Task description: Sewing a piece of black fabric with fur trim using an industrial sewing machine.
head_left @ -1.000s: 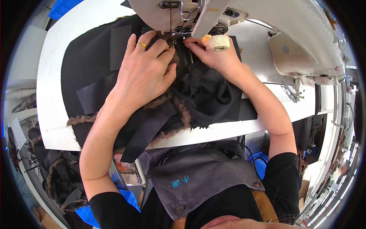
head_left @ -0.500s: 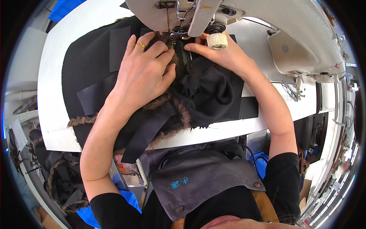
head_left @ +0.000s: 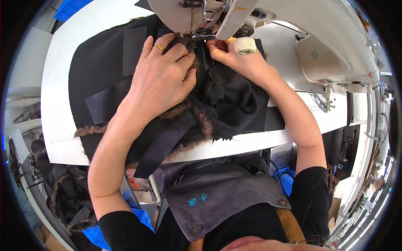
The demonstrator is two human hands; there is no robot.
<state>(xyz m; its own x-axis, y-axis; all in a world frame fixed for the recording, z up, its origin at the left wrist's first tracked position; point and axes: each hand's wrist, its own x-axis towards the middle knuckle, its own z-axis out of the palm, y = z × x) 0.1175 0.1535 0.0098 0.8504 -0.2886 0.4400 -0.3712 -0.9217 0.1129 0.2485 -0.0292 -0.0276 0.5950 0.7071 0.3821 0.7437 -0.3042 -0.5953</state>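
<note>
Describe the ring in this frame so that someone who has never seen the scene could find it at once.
Start at the white sewing machine at the top, then drop to the black garment spread beneath it. The left hand lies flat on that fabric, and the ring sits on one finger near the machine's foot. It is a thin gold band, the only shiny yellow thing on either hand.

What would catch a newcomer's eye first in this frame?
Two bare hands press a black garment with brown fur trim flat on the white table. The left hand, wearing a gold ring, and the right hand meet beneath the white sewing machine at top centre.
</note>
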